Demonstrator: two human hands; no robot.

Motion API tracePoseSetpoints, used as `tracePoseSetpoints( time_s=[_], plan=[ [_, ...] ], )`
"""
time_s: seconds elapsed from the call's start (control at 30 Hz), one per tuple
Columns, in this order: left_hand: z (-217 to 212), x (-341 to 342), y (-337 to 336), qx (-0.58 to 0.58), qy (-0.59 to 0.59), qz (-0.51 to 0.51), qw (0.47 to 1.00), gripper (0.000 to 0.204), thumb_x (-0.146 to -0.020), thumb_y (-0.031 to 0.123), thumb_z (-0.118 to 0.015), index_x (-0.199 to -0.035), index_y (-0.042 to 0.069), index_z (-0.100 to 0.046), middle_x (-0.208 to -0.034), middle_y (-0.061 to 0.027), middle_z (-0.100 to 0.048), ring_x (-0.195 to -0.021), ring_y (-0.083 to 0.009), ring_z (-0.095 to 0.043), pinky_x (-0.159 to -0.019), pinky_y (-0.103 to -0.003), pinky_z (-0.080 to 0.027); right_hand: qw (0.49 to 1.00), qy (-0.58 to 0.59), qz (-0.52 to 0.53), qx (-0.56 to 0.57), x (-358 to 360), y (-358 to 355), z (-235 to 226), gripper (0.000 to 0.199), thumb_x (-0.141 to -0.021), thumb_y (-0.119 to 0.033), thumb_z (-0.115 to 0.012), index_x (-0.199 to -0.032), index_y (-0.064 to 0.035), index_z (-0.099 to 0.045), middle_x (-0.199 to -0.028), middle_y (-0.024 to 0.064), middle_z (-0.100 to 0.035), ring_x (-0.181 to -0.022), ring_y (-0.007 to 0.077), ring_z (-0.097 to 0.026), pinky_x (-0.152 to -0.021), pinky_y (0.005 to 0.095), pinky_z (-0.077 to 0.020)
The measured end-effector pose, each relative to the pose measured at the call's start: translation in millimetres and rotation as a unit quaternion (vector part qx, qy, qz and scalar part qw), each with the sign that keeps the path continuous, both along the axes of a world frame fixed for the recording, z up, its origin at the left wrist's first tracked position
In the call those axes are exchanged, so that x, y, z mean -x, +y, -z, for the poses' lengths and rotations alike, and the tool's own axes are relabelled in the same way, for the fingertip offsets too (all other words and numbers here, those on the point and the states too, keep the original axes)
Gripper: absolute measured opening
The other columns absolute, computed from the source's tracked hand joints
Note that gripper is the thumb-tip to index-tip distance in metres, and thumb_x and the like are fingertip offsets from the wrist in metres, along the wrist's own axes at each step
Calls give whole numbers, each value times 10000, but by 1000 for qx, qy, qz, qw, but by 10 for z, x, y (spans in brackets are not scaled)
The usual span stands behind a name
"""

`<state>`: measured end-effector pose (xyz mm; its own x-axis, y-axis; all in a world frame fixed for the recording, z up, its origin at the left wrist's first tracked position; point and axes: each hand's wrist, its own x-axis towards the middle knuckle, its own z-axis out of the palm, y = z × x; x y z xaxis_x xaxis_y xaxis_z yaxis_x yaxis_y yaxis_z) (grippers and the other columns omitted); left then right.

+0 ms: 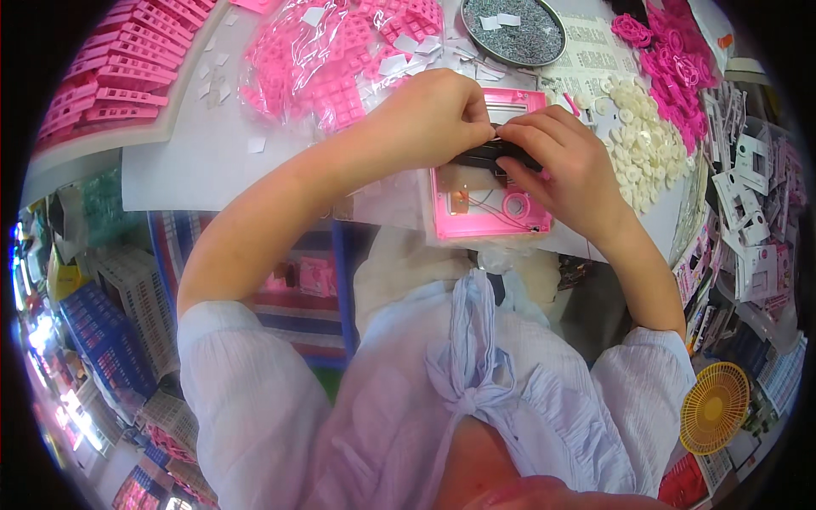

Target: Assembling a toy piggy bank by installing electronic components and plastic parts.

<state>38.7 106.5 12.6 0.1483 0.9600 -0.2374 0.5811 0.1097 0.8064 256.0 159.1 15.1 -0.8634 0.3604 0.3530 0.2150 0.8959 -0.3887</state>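
Both hands meet over a pink rectangular plastic case (489,228) at the table's near edge. My right hand (565,157) is closed around a black elongated part (480,158) lying across the case, thumb below it and fingers above. At the part's upper edge, my left hand (438,115) pinches with thumb and forefinger; what sits between those fingertips is too small to name. Inside the case show a pink ring (516,205), thin wires (486,206) and a small copper-coloured piece (460,201). Hands and black part hide the case's middle.
Clear bags of pink keypad-like parts (314,72) lie at the far left, beside stacked pink strips (119,76). A round tray of small screws (514,30) stands at the back. Cream discs (646,140) and magenta cords (676,72) lie right. A yellow basket (714,408) sits lower right.
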Motion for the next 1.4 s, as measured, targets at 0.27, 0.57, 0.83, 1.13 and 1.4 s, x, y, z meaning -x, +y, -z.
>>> tracePoseSetpoints(
  time_s=[0.27, 0.57, 0.83, 1.13, 1.4],
  plan=[
    [46, 19, 49, 36, -32, -17, 999, 159, -837, 134, -749, -888, -12, -714, -753, -48, -689, -674, -103, -621, -600, -286, -495, 999, -44, 5, -19, 57, -32, -56, 272, -750, -126, -778, -994, -63, -673, -989, 53, -654, -969, 257, -616, -781, 355, -557],
    [-12, 78, 226, 76, -1, 57, 995, 158, -812, 141, -739, -863, -7, -722, -732, -52, -694, -678, -106, -636, -622, -282, -518, 988, -107, 34, -102, 126, -189, -125, 263, -744, -108, -700, -992, -37, -652, -954, 62, -608, -971, 255, -591, -782, 343, -550],
    [59, 65, 179, -24, 39, 78, 996, 176, -825, 165, -737, -862, -6, -727, -716, -84, -700, -632, -138, -657, -584, -301, -518, 979, -146, 57, -129, 133, -334, -126, 271, -740, -102, -660, -995, -15, -631, -951, 77, -610, -956, 256, -581, -780, 338, -542],
    [-49, 72, 131, 9, 17, 74, 997, 161, -873, 144, -746, -858, -15, -722, -691, -70, -689, -620, -126, -653, -581, -280, -506, 995, -81, 45, 25, 15, -96, -168, 329, -747, -98, -762, -1041, -46, -625, -1019, 89, -633, -1008, 288, -594, -819, 374, -546],
    [86, 161, 143, 41, -95, 72, 992, 144, -871, 126, -764, -884, -11, -718, -693, -21, -650, -609, -78, -590, -552, -267, -478, 998, -67, 5, 4, 13, -23, -122, 334, -739, -103, -770, -1041, -55, -635, -1008, 65, -620, -1007, 278, -586, -794, 378, -559]
  ],
)
